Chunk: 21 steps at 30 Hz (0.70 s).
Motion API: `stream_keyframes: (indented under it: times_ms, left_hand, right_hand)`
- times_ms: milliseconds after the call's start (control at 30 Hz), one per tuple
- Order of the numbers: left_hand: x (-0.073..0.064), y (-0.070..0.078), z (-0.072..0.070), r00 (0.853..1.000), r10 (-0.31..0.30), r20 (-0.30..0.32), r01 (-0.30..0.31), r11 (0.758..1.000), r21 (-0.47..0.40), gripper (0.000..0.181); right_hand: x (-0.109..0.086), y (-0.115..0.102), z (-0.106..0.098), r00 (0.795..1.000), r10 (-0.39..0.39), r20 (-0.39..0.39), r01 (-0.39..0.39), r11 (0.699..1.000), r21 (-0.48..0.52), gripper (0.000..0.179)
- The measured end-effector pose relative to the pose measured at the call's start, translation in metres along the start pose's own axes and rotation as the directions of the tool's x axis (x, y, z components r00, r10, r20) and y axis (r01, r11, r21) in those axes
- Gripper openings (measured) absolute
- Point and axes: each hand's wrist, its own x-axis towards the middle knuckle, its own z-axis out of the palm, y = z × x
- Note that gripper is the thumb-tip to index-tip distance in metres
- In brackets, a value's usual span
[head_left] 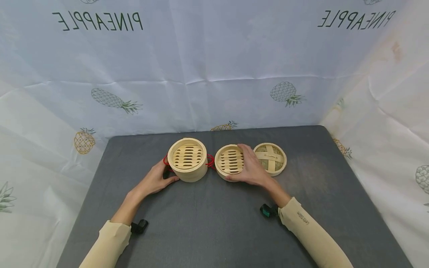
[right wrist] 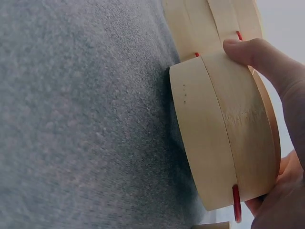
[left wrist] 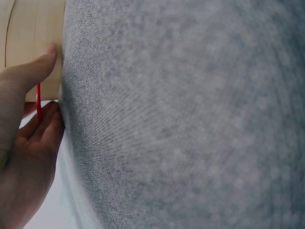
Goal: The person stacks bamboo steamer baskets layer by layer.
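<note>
A taller round bamboo steamer with a slatted inside stands left of centre, red cord loops on its sides. My left hand holds it at the lower left, thumb against the wall and fingers round the side by a red loop. A shorter bamboo steamer basket sits close to its right. Across its right part my right hand grips it, thumb at the front rim and fingers at the back. The wall of this basket shows up close in the right wrist view.
A round woven bamboo lid with crossed strips lies right of the shorter basket, partly behind my right hand. Everything rests on a dark grey table. White cloth with pineapple prints hangs behind and at both sides.
</note>
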Motion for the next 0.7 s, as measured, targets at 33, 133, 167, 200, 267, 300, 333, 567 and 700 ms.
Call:
stream_keyframes:
  times_ms: [33, 133, 167, 200, 267, 300, 333, 567, 700]
  left_hand:
    - [0.0, 0.0, 0.0, 1.0, 0.0, 0.002, 0.0, 1.0, 0.0, 0.084]
    - [0.0, 0.001, -0.001, 1.0, 0.001, 0.004, -0.001, 1.0, -0.007, 0.085]
    - [0.0, 0.001, -0.001, 1.0, 0.001, 0.004, -0.001, 1.0, -0.008, 0.085]
    - [0.0, 0.002, -0.001, 1.0, 0.0, 0.004, 0.0, 1.0, -0.011, 0.086]
    - [0.0, 0.003, -0.001, 1.0, 0.0, 0.004, 0.0, 1.0, -0.013, 0.087]
    - [-0.001, 0.003, -0.001, 1.0, 0.0, 0.003, 0.0, 1.0, -0.013, 0.086]
    - [-0.001, 0.003, -0.002, 1.0, 0.0, 0.001, 0.0, 1.0, -0.012, 0.086]
    - [0.0, 0.004, -0.002, 1.0, 0.005, -0.004, -0.005, 1.0, -0.007, 0.085]
    - [-0.001, 0.004, -0.002, 1.0, 0.01, -0.005, -0.011, 1.0, -0.007, 0.085]
  right_hand:
    - [-0.001, -0.001, 0.0, 1.0, -0.003, 0.0, 0.003, 1.0, -0.001, 0.13]
    - [-0.005, -0.002, -0.002, 1.0, -0.009, 0.007, 0.009, 1.0, -0.007, 0.13]
    - [-0.007, -0.003, -0.002, 1.0, -0.009, 0.01, 0.009, 1.0, -0.006, 0.13]
    - [-0.008, -0.002, -0.002, 1.0, -0.011, 0.011, 0.011, 1.0, -0.01, 0.13]
    - [-0.009, -0.002, -0.003, 1.0, -0.012, 0.014, 0.012, 1.0, -0.013, 0.13]
    - [-0.01, -0.001, -0.003, 1.0, -0.012, 0.014, 0.012, 1.0, -0.016, 0.13]
    - [-0.011, -0.001, -0.003, 1.0, -0.012, 0.016, 0.012, 1.0, -0.014, 0.13]
    - [-0.017, -0.002, -0.005, 0.999, -0.015, 0.032, 0.015, 1.0, -0.004, 0.13]
    - [-0.021, -0.002, -0.006, 0.999, -0.021, 0.034, 0.021, 1.0, 0.001, 0.131]
